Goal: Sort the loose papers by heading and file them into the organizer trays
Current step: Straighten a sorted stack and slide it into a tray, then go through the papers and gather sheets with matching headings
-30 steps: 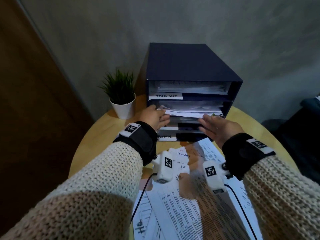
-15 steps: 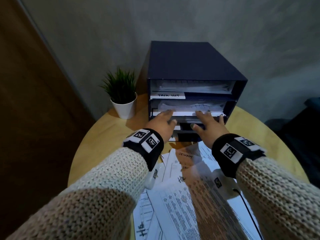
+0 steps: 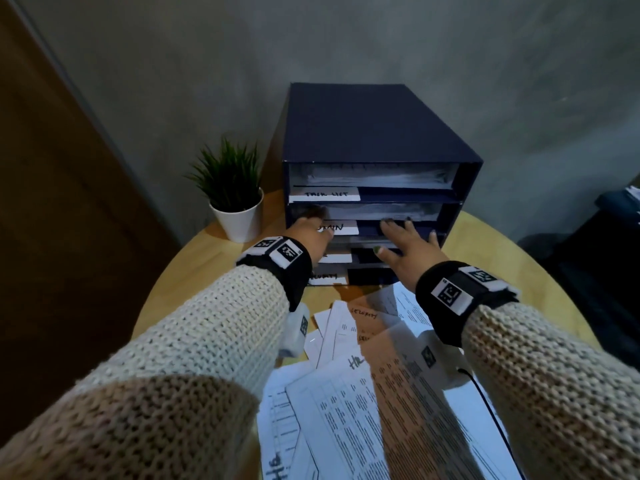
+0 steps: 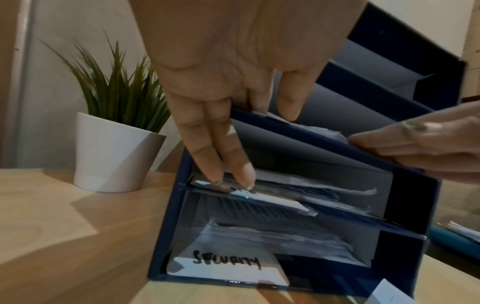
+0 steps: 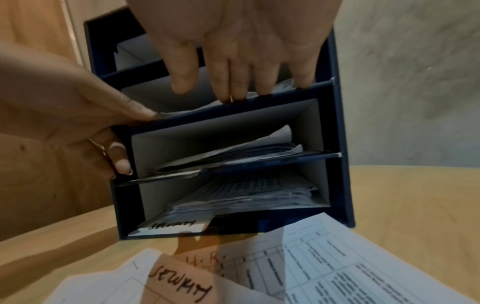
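Note:
A dark blue organizer [image 3: 363, 133] with four stacked trays stands at the back of the round table. Its white labels read TASK LIST, ADMIN and, at the bottom, SECURITY [image 4: 226, 265]. Each tray holds papers. My left hand [image 3: 308, 233] lies at the left front of the ADMIN tray, fingers straight; in the left wrist view two fingertips [image 4: 233, 174] reach down to the label of the tray below. My right hand [image 3: 408, 247] presses straight fingers on the same tray's front lip [image 5: 285, 92]. Neither hand holds anything. Loose printed papers [image 3: 346, 410] lie spread below my wrists.
A small green plant in a white pot [image 3: 235, 202] stands just left of the organizer. The wooden table [image 3: 207, 271] ends in a curved edge, with a grey wall close behind. A dark piece of furniture [image 3: 606, 254] stands off the right.
The white sheets that stuck out of the ADMIN tray are now pushed inside. Both hands have moved forward to the tray front with fingers stretched out flat.

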{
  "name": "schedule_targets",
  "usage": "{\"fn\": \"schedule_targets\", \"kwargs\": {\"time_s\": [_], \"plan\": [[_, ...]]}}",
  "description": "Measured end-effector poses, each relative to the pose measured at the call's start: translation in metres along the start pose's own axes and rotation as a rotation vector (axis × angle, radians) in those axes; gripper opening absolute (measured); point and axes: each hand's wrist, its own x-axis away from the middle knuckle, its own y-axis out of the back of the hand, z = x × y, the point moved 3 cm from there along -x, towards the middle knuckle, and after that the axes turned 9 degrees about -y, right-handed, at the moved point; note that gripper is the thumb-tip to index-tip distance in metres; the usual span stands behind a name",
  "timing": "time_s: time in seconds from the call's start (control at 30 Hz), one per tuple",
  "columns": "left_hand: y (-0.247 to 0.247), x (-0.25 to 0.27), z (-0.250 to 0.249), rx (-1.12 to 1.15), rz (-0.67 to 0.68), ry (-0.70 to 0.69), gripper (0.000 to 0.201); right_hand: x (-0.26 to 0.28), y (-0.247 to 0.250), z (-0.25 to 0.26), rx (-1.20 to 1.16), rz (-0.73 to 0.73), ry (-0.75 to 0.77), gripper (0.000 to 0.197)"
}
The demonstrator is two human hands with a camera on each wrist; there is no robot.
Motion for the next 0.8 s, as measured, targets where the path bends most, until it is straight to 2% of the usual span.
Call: {"fn": "schedule_targets", "kwargs": {"time_s": [0.2,0.3,0.37,0.4,0.47,0.57,0.63,0.7,0.8], "plan": [[-0.012,0.017,0.004,0.044,0.013,-0.206,0.054,0.026,0.0,-0.016,-0.164,0.036,-0.033,0.058],[-0.023,0.036,0.009,0.218,-0.063,-0.286,0.052,0.044,-0.005,-0.022,-0.172,0.079,-0.149,0.061],[-0.031,0.051,0.017,0.229,-0.114,-0.296,0.045,0.056,-0.012,-0.028,-0.076,0.16,-0.234,0.064],[-0.035,0.059,0.022,0.191,-0.13,-0.264,0.042,0.062,-0.015,-0.032,-0.025,0.204,-0.269,0.066],[-0.043,0.077,0.036,0.138,-0.112,-0.088,0.035,0.078,-0.021,-0.042,0.044,0.259,-0.341,0.065],[-0.059,0.108,0.054,0.099,0.073,0.151,0.034,0.104,-0.027,-0.058,0.125,0.27,-0.428,0.057],[-0.07,0.129,0.06,0.046,0.155,0.196,0.037,0.122,-0.034,-0.068,0.153,0.279,-0.459,0.052],[-0.077,0.149,0.064,0.07,0.142,0.249,0.039,0.137,-0.041,-0.076,0.151,0.278,-0.469,0.049],[-0.084,0.169,0.074,0.242,0.08,0.314,0.04,0.154,-0.05,-0.082,0.096,0.25,-0.472,0.049]]}}
